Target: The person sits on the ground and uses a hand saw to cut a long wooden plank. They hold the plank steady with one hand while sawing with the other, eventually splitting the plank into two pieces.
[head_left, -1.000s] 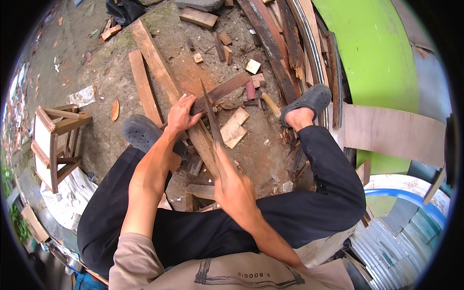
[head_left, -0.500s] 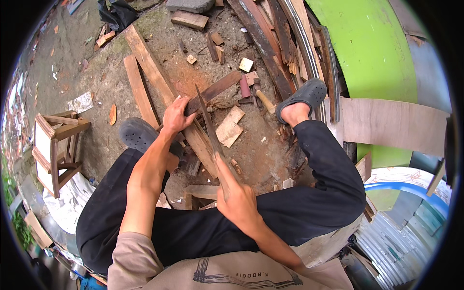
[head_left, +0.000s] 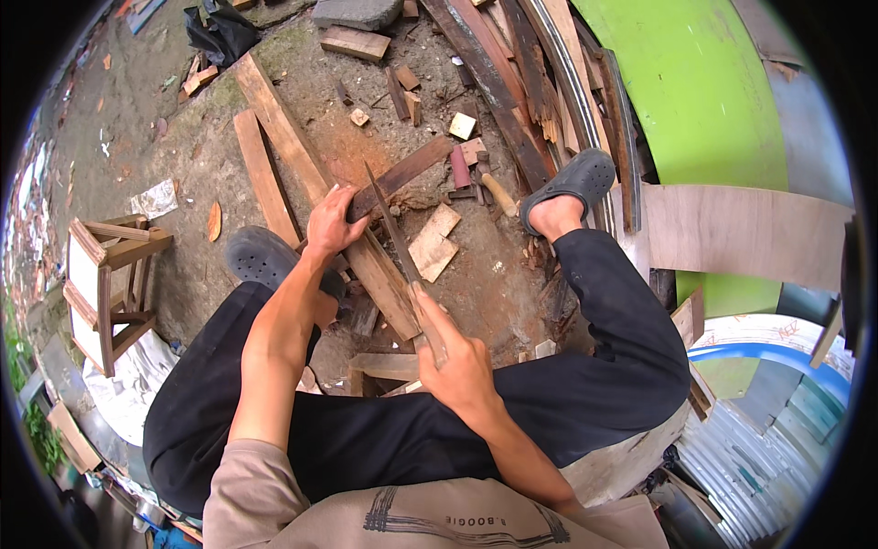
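My right hand is wrapped round the handle of a hand saw, its index finger stretched along the blade's base. The narrow blade points forward, its upper part lying against a short dark wooden strip. My left hand grips that strip just left of the blade and presses it onto a long wooden plank, which runs slantwise along the ground. The strip crosses the plank, and its far end sticks out to the right. Beneath my left hand, the strip's near end is partly hidden.
Beside my left shoe lies another board. A hammer and wood offcuts are scattered ahead. Long timbers are piled at the far right, near a green panel. A small wooden frame stands at the left.
My right hand and the saw have shifted slightly forward along the blade's line. My left hand keeps its hold on the strip, and the plank stays in place.
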A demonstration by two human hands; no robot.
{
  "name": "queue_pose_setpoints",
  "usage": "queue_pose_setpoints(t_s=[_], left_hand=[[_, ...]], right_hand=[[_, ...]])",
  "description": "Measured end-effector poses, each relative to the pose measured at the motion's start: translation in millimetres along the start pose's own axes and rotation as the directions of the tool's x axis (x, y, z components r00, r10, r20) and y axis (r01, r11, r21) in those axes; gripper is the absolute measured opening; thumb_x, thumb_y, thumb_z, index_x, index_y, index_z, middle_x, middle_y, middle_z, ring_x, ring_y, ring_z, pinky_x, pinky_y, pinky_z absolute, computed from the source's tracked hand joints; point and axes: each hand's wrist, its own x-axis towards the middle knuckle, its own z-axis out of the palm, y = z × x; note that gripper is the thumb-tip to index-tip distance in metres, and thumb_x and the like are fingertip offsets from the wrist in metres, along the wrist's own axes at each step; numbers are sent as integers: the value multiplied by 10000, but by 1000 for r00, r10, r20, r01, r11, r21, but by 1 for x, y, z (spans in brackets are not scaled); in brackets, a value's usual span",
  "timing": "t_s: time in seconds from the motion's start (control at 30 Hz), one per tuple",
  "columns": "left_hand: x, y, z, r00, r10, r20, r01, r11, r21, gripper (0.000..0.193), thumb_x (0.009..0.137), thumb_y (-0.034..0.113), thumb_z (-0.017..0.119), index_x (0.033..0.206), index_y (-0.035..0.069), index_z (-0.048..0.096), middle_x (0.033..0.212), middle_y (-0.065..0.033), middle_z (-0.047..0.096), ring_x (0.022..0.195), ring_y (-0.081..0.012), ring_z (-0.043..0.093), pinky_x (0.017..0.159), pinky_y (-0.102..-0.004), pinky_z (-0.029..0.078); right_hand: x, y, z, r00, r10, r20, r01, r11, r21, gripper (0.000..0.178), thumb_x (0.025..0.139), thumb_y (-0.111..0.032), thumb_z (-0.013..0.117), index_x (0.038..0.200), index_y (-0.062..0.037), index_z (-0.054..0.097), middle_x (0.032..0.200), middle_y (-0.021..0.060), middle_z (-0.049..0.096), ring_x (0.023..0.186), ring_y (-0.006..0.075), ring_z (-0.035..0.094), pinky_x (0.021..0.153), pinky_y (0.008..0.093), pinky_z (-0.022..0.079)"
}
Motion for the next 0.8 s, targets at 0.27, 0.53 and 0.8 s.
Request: queue_pose_setpoints(t_s=[0.27, 0.53, 0.8], left_hand=[[6, 1, 2, 1000, 1, 30, -1, 1000, -16, 591, 756, 261, 782, 1268, 29, 599, 1229, -205, 667, 1193, -370, 613, 1137, -428, 430], [1, -1, 2, 1000, -14, -13, 14, 1000, -5, 572, 758, 242, 782, 1257, 24, 606, 1213, -205, 668, 1186, -370, 616, 1144, -430, 423], [3, -14, 12, 995, -99, -15, 100, 992, 77, 652, 827, 394, 755, 1354, 55, 576, 1252, -203, 664, 1290, -360, 551, 1185, -493, 312]], right_hand=[[80, 22, 38, 998, 67, -18, -67, 998, 18, 675, 826, -53, 565, 1481, -203, 498, 942, 258, 705, 737, 464, 676, 704, 482, 564], [36, 22, 20, 997, 49, -65, -49, 999, 13, 691, 809, -114, 616, 1470, -286, 509, 800, 262, 687, 702, 485, 663, 684, 536, 558], [78, 34, 25, 998, 64, -4, -64, 995, -83, 625, 796, -83, 585, 1404, -226, 583, 955, 256, 705, 838, 434, 698, 754, 458, 569]])
